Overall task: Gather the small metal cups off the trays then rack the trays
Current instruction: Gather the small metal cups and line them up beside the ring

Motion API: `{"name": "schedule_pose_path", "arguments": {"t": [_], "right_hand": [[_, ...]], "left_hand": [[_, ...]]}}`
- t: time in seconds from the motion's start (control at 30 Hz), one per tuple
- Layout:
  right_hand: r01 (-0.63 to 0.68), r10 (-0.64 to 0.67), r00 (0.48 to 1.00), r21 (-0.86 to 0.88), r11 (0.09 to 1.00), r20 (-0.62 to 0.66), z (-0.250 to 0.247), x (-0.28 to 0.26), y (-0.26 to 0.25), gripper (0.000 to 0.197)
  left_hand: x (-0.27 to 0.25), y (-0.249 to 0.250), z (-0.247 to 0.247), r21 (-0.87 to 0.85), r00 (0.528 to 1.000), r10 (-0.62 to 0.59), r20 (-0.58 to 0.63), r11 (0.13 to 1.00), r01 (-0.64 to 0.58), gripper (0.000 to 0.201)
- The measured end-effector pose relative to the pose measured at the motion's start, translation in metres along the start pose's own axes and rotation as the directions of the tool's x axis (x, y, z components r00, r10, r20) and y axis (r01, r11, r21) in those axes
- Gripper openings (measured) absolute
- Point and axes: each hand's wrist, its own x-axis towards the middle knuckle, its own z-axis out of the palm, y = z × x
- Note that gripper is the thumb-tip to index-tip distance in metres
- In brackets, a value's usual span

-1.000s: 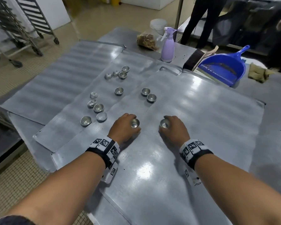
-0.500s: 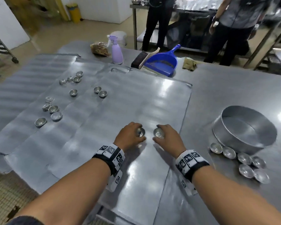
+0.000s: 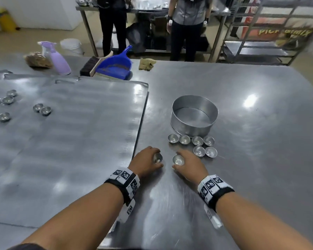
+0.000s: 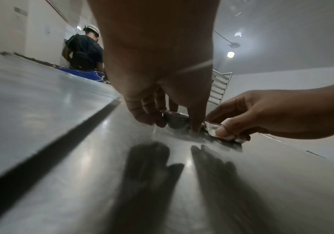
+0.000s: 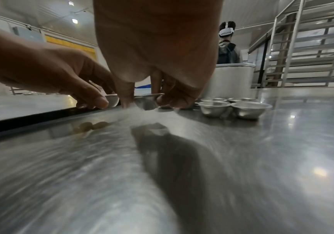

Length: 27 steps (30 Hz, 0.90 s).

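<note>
Both of your hands are low over the bare steel table [image 3: 242, 177], each fingers-down around one small metal cup. Your left hand [image 3: 145, 164] pinches its cup [image 3: 158, 158] between thumb and curled fingers; the left wrist view shows this cup [image 4: 175, 121] gripped by the wall, with the fingertips at the steel. Your right hand [image 3: 189, 166] holds the second cup [image 3: 178, 160] the same way, thumb on the near wall, as the right wrist view confirms [image 5: 145, 102]. This side grip leaves each mouth facing up, though the left cup is tipped a little. Whether either base already touches the table cannot be told.

The two cups in your grip sit close together, just off the right edge of the nearest tray [image 3: 79, 159], so they have evidently cleared it. Just beyond your right hand stand six gathered cups [image 3: 197, 144], upright in a row of four with two in front, beside the round metal pan [image 3: 194, 116]. Setting your pair down beside that cluster probably keeps the collection in one place.

More cups remain on the trays to your far left [image 3: 42, 109], so gathering looks unfinished and racking has not begun. A blue dustpan [image 3: 116, 64], a purple spray bottle [image 3: 59, 62] and two standing people [image 3: 186, 27] occupy the background.
</note>
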Motion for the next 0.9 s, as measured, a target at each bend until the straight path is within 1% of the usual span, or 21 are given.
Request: {"name": "schedule_pose_path", "arguments": {"t": [0.07,0.13,0.23,0.3,0.33,0.43,0.5,0.6,0.7,0.8,0.9], "right_hand": [[-0.028,0.028,1.000,0.004,1.000,0.013,-0.003,-0.006,0.010,0.061],[-0.033,0.033,0.999,0.001,0.999,0.019,-0.002,-0.009,0.018,0.061],[-0.034,0.034,0.999,-0.014,0.999,0.028,-0.001,-0.011,0.024,0.066],[-0.037,0.037,0.999,-0.009,0.999,0.004,0.000,-0.010,0.025,0.064],[-0.035,0.035,0.999,-0.009,0.999,-0.013,0.000,-0.009,0.026,0.062],[-0.031,0.030,0.999,-0.043,0.999,-0.032,-0.001,-0.005,0.026,0.055],[-0.040,0.038,0.999,-0.057,0.998,-0.037,-0.003,-0.002,0.026,0.052],[-0.050,0.047,0.998,-0.068,0.996,-0.044,-0.004,0.005,0.026,0.051],[-0.053,0.048,0.998,-0.086,0.995,-0.050,-0.005,0.011,0.025,0.048],[-0.045,0.041,0.998,-0.098,0.994,-0.045,-0.008,0.018,0.024,0.041],[-0.034,0.031,0.999,-0.098,0.995,-0.034,-0.010,0.023,0.024,0.041]], "left_hand": [[0.002,0.007,0.013,0.019,1.000,0.014,0.027,1.000,-0.014,0.043],[0.002,0.011,0.023,0.024,0.999,0.013,0.044,1.000,-0.015,0.047],[0.001,0.013,0.031,-0.017,0.999,0.027,0.024,1.000,-0.026,0.063],[0.001,0.012,0.033,-0.062,1.000,0.022,0.002,0.998,-0.022,0.072],[0.002,0.012,0.033,-0.071,1.000,0.017,-0.011,0.997,-0.018,0.073],[0.007,0.011,0.036,-0.071,0.998,0.001,-0.062,0.997,-0.005,0.063],[0.010,0.011,0.037,-0.069,0.996,-0.004,-0.095,0.998,-0.002,0.050],[0.016,0.013,0.036,-0.057,0.994,0.010,-0.105,0.998,-0.016,0.031],[0.024,0.013,0.037,-0.055,0.995,0.026,-0.099,0.998,-0.031,0.027],[0.032,0.013,0.036,-0.069,0.996,0.033,-0.077,0.997,-0.038,0.029],[0.037,0.016,0.034,-0.075,0.996,0.041,-0.073,0.996,-0.047,0.025]]}}
